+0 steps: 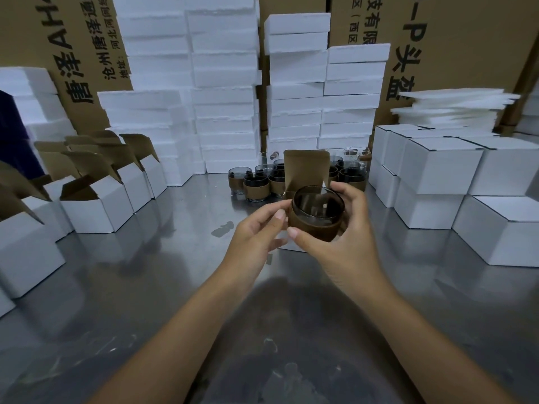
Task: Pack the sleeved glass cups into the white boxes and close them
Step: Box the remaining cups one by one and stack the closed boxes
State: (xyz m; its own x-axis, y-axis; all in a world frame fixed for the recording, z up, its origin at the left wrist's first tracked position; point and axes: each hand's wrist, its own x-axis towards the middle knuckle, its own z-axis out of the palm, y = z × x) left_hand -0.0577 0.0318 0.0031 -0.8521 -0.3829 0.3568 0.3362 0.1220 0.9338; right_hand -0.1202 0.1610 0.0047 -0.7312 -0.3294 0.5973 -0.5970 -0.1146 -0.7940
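Fingers of right hand wrap the sleeved glass cup, thumb low on its brown sleeve. Left hand pinches the other side, thumb on the sleeve, rest curled under. Cup is smoky round glass, mouth tilted toward camera, held over desk centre, just in front of an open white box with its brown flap upright. More sleeved cups cluster at far edge. Open boxes line the left edge, closed boxes are stacked at the right. Rough-edged foam blocks and printed cartons stand behind. Desk is reflective steel.
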